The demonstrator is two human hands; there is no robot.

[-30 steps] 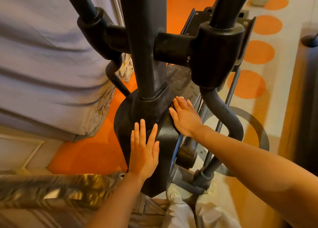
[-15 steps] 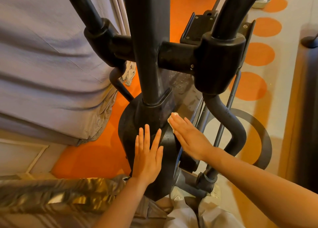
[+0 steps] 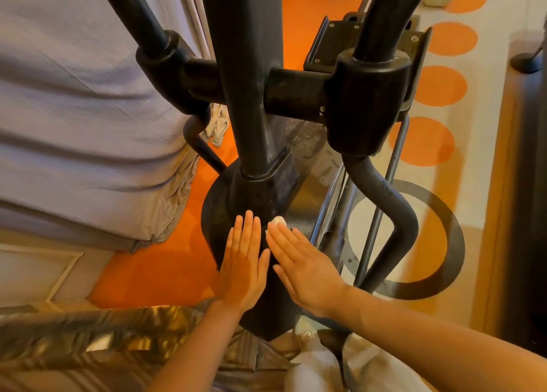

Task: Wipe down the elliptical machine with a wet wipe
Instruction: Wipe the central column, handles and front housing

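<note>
Both hands lie flat on the elliptical's housing (image 3: pixel 219 214); the right hand (image 3: pixel 307 273) presses a wet wipe (image 3: pixel 278 221), mostly hidden; left hand (image 3: pixel 244 264) holds nothing.

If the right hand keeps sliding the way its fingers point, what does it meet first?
The right hand, pressing the wet wipe flat on the black housing, points up and left. It would likely reach the collar at the centre post's base first, though depth is unclear.
</note>
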